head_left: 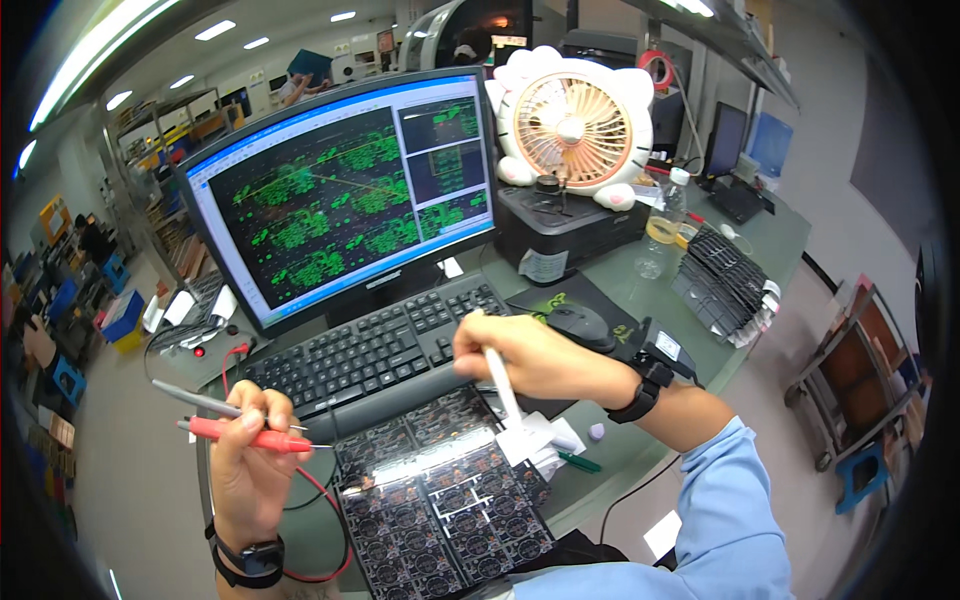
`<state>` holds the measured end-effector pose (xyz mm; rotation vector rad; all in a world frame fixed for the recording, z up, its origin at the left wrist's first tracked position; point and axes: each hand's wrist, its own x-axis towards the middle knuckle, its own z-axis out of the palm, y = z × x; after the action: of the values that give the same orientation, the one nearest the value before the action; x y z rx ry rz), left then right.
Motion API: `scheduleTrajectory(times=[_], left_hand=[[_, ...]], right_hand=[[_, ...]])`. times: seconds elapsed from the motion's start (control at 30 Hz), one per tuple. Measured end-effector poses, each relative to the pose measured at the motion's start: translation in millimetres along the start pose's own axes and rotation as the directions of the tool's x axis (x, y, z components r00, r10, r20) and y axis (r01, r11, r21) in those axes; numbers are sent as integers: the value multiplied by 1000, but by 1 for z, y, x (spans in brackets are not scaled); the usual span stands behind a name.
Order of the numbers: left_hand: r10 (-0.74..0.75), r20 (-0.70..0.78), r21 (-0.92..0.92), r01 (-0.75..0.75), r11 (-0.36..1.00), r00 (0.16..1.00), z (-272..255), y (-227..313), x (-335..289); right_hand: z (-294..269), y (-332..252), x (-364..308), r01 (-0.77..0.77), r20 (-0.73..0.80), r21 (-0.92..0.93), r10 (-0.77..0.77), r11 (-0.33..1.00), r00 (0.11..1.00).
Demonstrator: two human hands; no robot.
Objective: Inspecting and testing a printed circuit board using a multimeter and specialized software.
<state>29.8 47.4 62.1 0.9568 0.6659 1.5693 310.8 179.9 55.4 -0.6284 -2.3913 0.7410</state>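
My left hand (250, 465) is closed around a red test probe (208, 428) and a slim grey pen-shaped tool (190, 397). Both have thin metal tips that point right, above the left edge of a dark circuit board panel (400, 525). Over the front of the keyboard, my right hand (530, 355) grips a white stick (503, 388). The lower end of the stick reaches white paper pieces (525, 440) at the panel's upper right; whether it touches them I cannot tell. Glare crosses the middle of the panel.
Behind the hands stand a black keyboard (370, 350) and a monitor (320, 220) with a green circuit layout. A mouse (580, 327), white fan (570, 130), bottle (662, 225) and stacked dark boards (725, 280) lie to the right. A red cable (335, 570) loops beside the panel.
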Motion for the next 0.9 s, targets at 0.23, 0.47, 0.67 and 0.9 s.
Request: scheduleTrajectory(times=[0.23,0.47,0.67,0.9], left_hand=[[43,-18,-214,-46,976,999,-5,-3,7],[95,149,-244,-57,968,984,-5,-6,10],[142,254,-29,-139,990,957,-12,-3,1],[-43,351,289,-65,955,935,14,-5,8]], right_hand=[[-19,38,-64,-235,232,-375,336,897,913],[14,36,-88,-165,231,-456,295,875,927],[13,29,-87,-160,213,-544,320,824,923],[-47,8,-63,-240,-3,71,241,968,971]])
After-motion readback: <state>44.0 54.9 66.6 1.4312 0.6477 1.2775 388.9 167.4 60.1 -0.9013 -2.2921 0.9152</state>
